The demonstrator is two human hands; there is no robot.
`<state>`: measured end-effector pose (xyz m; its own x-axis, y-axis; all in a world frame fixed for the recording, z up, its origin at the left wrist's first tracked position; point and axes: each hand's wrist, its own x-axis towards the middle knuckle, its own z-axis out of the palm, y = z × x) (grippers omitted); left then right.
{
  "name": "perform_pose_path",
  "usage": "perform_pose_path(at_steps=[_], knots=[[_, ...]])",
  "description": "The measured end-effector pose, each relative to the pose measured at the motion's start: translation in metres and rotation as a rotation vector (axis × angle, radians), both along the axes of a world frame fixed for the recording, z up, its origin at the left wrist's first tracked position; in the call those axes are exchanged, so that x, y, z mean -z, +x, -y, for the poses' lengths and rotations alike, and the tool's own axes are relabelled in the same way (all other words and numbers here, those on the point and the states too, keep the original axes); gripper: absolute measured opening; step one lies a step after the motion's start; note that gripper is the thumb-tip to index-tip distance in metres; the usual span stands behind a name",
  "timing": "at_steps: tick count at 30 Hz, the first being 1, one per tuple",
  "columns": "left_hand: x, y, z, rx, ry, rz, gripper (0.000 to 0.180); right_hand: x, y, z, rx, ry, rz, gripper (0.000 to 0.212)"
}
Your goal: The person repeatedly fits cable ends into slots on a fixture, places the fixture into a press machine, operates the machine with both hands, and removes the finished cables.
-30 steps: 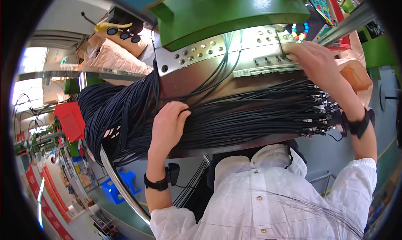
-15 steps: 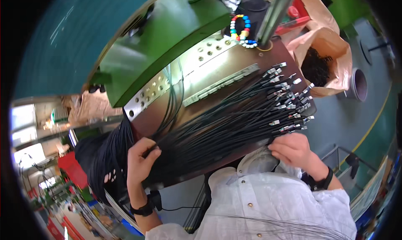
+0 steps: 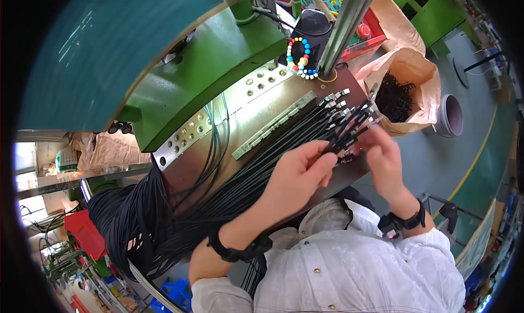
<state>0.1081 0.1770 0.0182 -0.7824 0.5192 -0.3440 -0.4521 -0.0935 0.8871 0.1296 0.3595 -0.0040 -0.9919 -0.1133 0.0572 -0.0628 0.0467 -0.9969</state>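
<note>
**Two hands at the tips of a cable bundle**

The left hand (image 3: 299, 176) is closed, its thumb and fingers gripping a few black cables (image 3: 240, 188) near their ends, which project beyond the fingertips toward the right hand (image 3: 385, 157). The right hand has its fingers curled beside those ends — whether it grips any of them cannot be told. Past the left hand, farther from the body, lie the silvery connectors (image 3: 335, 103) of other cables; the lengths run back to the left of that hand, meeting a hanging black mass (image 3: 125, 215). Beyond the left hand, a slotted metal strip (image 3: 275, 124) rests on the brown work surface (image 3: 185, 176), under a green machine body (image 3: 207, 67). Just beyond the right hand stands an open paper bag (image 3: 374, 70) holding dark scraps (image 3: 394, 97).
</note>
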Motion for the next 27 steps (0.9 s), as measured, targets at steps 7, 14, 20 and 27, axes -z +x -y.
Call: perform_pose_path(at_steps=[7, 14, 20, 27], knots=[[0.019, 0.055, 0.021, -0.436, 0.086, 0.084, 0.014, -0.030, -0.028, 0.072, -0.313, -0.408, 0.535, 0.033], [0.031, 0.081, 0.045, -0.676, 0.097, 0.053, 0.015, -0.020, -0.045, 0.105, -0.434, -0.218, 0.348, 0.026], [0.034, 0.085, 0.056, -0.682, 0.212, 0.081, 0.017, -0.006, -0.039, 0.118, -0.488, -0.325, 0.378, 0.015], [0.030, 0.087, 0.061, -0.714, 0.222, 0.049, 0.020, -0.019, -0.051, 0.118, -0.769, -0.075, 0.506, 0.011]])
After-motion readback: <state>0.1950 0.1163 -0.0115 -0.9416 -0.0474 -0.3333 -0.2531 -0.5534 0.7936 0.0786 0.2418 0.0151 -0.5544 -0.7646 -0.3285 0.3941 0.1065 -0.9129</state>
